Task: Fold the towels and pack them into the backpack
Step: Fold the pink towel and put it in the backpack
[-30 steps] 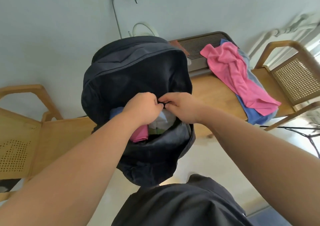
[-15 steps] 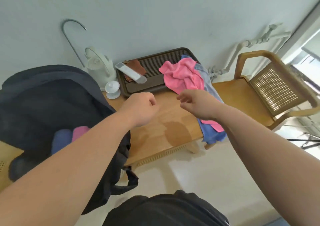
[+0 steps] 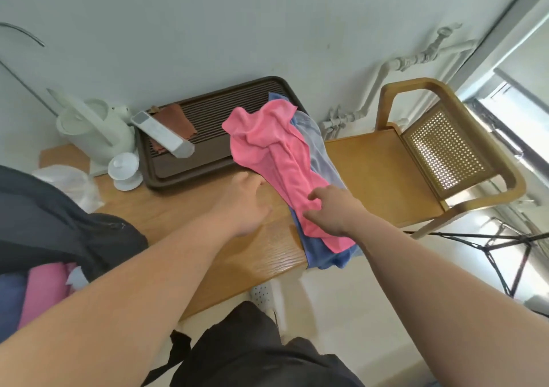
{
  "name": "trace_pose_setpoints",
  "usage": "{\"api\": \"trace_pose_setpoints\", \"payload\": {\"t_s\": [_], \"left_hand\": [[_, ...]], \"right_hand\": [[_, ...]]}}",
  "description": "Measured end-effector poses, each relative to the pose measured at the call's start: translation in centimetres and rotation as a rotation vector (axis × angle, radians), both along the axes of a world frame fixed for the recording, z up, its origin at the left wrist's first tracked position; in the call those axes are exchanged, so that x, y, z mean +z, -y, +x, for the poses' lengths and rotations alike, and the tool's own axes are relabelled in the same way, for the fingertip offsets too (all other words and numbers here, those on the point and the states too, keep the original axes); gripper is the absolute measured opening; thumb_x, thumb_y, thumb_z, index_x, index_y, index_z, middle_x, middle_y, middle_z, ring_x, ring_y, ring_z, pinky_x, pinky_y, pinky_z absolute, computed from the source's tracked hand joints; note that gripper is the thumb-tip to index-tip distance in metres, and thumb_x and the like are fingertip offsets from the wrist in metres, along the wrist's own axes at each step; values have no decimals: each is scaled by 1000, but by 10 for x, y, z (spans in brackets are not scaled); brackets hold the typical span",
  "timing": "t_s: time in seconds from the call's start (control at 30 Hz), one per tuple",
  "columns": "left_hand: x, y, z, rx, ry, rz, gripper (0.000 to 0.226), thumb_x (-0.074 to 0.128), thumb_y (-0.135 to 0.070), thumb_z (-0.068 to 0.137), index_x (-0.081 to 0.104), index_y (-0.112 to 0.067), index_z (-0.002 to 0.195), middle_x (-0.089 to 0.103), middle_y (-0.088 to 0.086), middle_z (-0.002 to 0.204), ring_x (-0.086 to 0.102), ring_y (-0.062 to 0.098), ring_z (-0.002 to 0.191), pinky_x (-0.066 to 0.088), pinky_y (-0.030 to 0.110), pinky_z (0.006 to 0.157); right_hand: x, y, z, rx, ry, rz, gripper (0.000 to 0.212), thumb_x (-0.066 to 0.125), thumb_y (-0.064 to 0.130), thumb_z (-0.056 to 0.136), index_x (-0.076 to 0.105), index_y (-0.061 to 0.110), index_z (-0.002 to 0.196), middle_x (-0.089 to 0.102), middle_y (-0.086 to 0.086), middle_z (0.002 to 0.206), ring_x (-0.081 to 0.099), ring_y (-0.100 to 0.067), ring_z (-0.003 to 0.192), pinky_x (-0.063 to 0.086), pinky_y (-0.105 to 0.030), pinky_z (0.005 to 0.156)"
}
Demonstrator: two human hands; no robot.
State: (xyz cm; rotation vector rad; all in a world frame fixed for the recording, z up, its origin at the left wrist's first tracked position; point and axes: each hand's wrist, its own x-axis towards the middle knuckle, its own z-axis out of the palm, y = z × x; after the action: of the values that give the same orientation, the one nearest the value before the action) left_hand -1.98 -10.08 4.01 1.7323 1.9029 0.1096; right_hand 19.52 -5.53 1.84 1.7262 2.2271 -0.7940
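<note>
At the right end of the dark brown slatted tray [image 3: 208, 161], the crumpled pink cloth towel [image 3: 276, 152] lies over a blue cloth towel [image 3: 323, 256]. My right hand [image 3: 332, 211] curls its fingers into the pink one; my left hand [image 3: 246, 199] hovers relaxed, empty. Lifting could drag the blue one off the wooden table [image 3: 184, 217].

Room inventory, placed from the right hand's [image 3: 332, 211] grip on the pink towel [image 3: 276, 155].

- Wall [image 3: 267, 15]: plain pale grey-green, beyond the grip.
- Wooden bench [image 3: 380, 178]: light wood, directly under the grip and running to both sides. I see a curved arm with a perforated cane panel [image 3: 445, 149] at its right end.
- White pipes [image 3: 416, 60]: on the wall, beyond and right of the grip.
- Window [image 3: 520, 74]: far right, bright daylight coming in.
- Floor [image 3: 341, 312]: pale cream, nearer than the grip.
- Black tripod legs [image 3: 505, 253]: on the floor, right of the grip.
</note>
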Motion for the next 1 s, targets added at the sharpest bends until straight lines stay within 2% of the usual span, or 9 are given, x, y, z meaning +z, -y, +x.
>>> {"api": "trace_pose_setpoints", "payload": {"t_s": [0.2,0.3,0.4,0.57,0.63,0.73,0.8,0.87,1.0], "left_hand": [[-33,-82,4,-122,-285,88,69,61,-54,83,42,-24,143,40,11,145,46,37,127,42,48,101],[-42,-130,9,-263,-222,132,59,67,-39,83,51,-23,137,46,8,141,47,32,128,42,46,104],[-46,-171,26,-432,-153,182,49,59,-20,89,55,-25,137,48,1,145,43,25,135,35,42,112],[-56,-211,45,-561,-365,100,57,48,-20,96,37,-34,150,25,2,162,24,26,147,28,46,117],[-59,-224,47,-592,-452,104,56,46,-22,96,35,-34,150,32,2,158,31,27,141,32,45,113],[-57,-232,51,-565,-527,106,43,44,-19,95,47,-26,137,51,2,137,44,25,125,38,41,101],[-51,-234,54,-521,-593,110,36,45,-17,95,56,-23,128,56,2,129,47,25,120,39,40,98],[-45,-233,54,-462,-624,97,32,45,-17,95,62,-22,122,60,2,124,47,26,118,39,39,96],[-31,-227,48,-261,-463,199,30,44,-15,98,72,-12,108,65,11,111,53,31,106,36,38,79]], "right_hand": [[-32,-26,-2,-63,67,-103,53,49,53,92,50,29,139,50,-4,142,47,-32,128,42,-45,105],[-40,-41,-6,-105,36,-113,55,51,55,92,48,33,142,48,0,145,41,-29,134,37,-46,109],[-52,-58,-11,-136,-7,-123,54,51,55,93,48,35,142,45,2,148,38,-29,137,34,-47,111],[-75,-82,-21,-242,-156,-80,47,56,49,91,55,37,136,44,5,149,35,-27,138,32,-45,113],[-81,-93,-24,-280,-165,-97,49,57,46,91,55,35,138,38,4,153,32,-27,140,32,-44,113],[-84,-105,-25,-187,-146,-99,41,55,42,90,62,28,128,49,5,142,40,-28,131,41,-42,102],[-82,-110,-22,-157,-231,-3,28,55,35,88,71,22,107,62,6,122,52,-25,115,47,-40,89],[-78,-117,-17,-191,-355,57,20,59,24,86,75,15,94,68,6,108,59,-20,104,49,-38,84],[-57,-130,1,-231,-508,106,21,66,21,87,77,17,104,69,10,114,60,-9,107,47,-27,91]]}}
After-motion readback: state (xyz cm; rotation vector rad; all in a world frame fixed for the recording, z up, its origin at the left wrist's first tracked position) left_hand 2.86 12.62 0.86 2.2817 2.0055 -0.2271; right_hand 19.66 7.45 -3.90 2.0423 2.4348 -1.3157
